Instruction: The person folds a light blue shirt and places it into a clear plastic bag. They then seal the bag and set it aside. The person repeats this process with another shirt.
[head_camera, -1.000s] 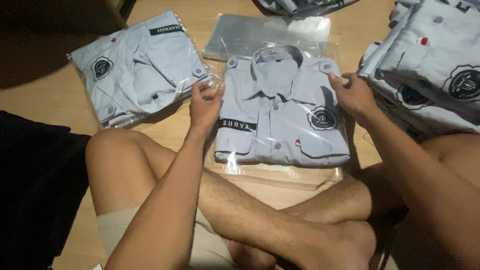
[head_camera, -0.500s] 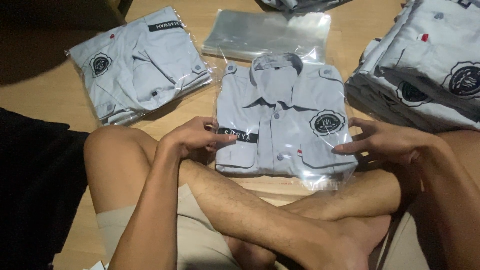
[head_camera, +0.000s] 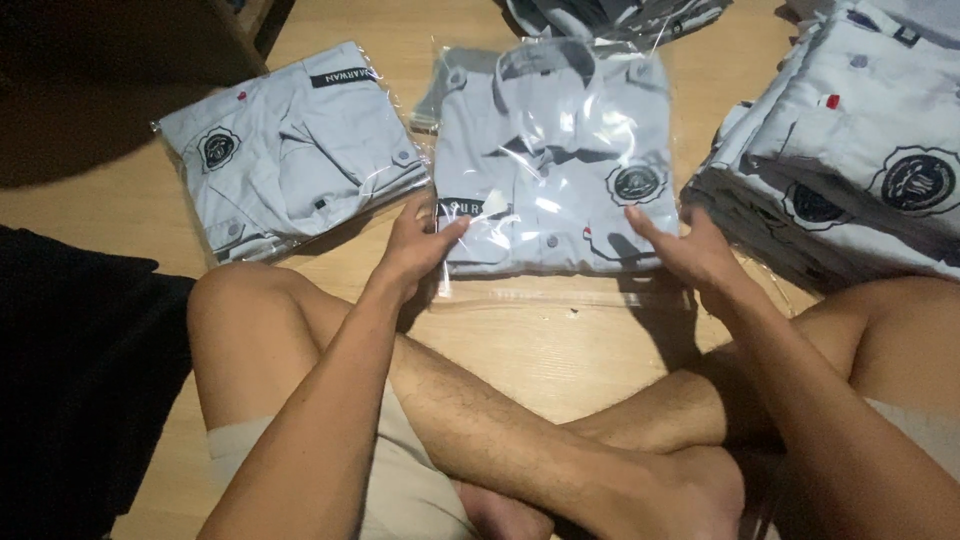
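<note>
A bagged shirt (head_camera: 553, 165) lies between another bagged shirt (head_camera: 290, 150) left and a shirt stack (head_camera: 850, 140) right.

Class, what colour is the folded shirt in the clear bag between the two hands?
Light grey-blue shirt, with a dark round badge on the chest; the head view shows it.

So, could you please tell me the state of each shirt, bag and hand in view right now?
Middle shirt: folded, inside a clear bag, flat on the floor.
Clear bag: open end toward the person, flap lying flat.
Left hand: fingers on the bag's lower left edge.
Right hand: fingers on the bag's lower right edge.
Left shirt: folded, bagged, untouched.
Shirt stack: folded, piled at right.
</note>
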